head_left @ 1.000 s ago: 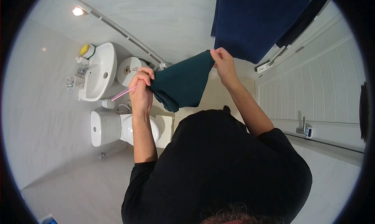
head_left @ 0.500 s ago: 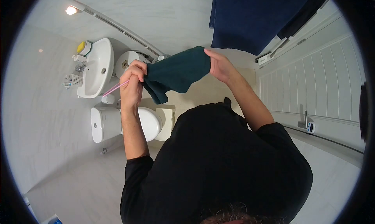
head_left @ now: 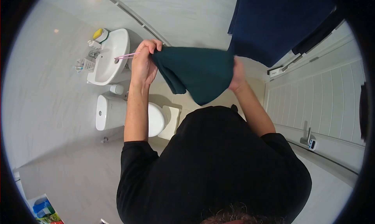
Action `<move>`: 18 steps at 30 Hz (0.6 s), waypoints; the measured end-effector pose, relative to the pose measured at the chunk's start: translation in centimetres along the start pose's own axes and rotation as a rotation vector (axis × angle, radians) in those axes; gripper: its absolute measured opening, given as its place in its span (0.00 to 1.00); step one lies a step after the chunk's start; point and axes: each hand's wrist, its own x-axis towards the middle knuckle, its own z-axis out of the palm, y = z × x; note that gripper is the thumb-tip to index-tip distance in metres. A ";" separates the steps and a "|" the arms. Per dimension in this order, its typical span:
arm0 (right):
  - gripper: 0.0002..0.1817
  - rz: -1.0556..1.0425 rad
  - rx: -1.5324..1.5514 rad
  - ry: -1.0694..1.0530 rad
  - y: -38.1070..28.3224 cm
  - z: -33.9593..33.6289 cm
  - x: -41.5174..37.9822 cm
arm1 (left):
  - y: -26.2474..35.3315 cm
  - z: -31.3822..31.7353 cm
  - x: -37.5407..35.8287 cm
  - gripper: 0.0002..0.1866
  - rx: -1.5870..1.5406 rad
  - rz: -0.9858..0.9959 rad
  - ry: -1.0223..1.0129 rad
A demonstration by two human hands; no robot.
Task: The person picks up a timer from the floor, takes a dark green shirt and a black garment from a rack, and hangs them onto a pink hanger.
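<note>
Both hands hold a green towel (head_left: pixel 197 73) stretched between them at upper centre. Left hand (head_left: pixel 143 64) is closed on its left corner and also pinches a thin pink stick (head_left: pixel 127 56) — what it is, I cannot tell. Right hand (head_left: pixel 237 73) grips the right edge, its fingers mostly hidden behind the cloth. Behind hangs a blue towel (head_left: pixel 277 23), cut off at the top; sink (head_left: pixel 109 56) and toilet (head_left: pixel 117 116) lie at left.

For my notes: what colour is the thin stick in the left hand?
Pink; the thin plastic stick shows best in the head view.
</note>
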 end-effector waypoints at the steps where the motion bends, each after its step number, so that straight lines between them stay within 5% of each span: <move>1: 0.33 0.006 0.003 -0.001 -1.7 0.8 0.1 | 0.3 0.0 0.2 0.10 -0.025 0.018 -0.012; 4: 0.31 -0.018 -0.262 -0.093 -6.5 4.2 0.9 | 0.8 0.2 1.1 0.10 -0.021 0.076 -0.030; 6: 0.25 -0.159 -0.849 0.256 -7.8 5.4 1.6 | 1.1 -0.1 1.9 0.09 0.150 0.218 -0.166; 7: 0.19 -0.119 -0.843 0.262 -8.3 6.3 1.5 | 1.6 0.6 1.9 0.09 0.148 0.222 -0.178; 10: 0.18 -0.009 -0.700 0.315 -8.4 8.9 1.1 | 4.8 5.2 0.5 0.05 0.808 0.568 -0.596; 13: 0.19 -0.005 -0.694 0.080 -9.4 6.6 1.8 | 6.6 9.9 -2.1 0.06 1.348 0.838 -1.021; 16: 0.25 0.014 -0.752 0.017 -10.1 6.3 2.2 | 6.8 12.6 -4.3 0.07 1.420 0.906 -1.123; 18: 0.33 -0.372 -1.060 -0.036 -9.6 10.8 1.4 | 5.5 12.2 -4.6 0.08 1.417 0.940 -1.238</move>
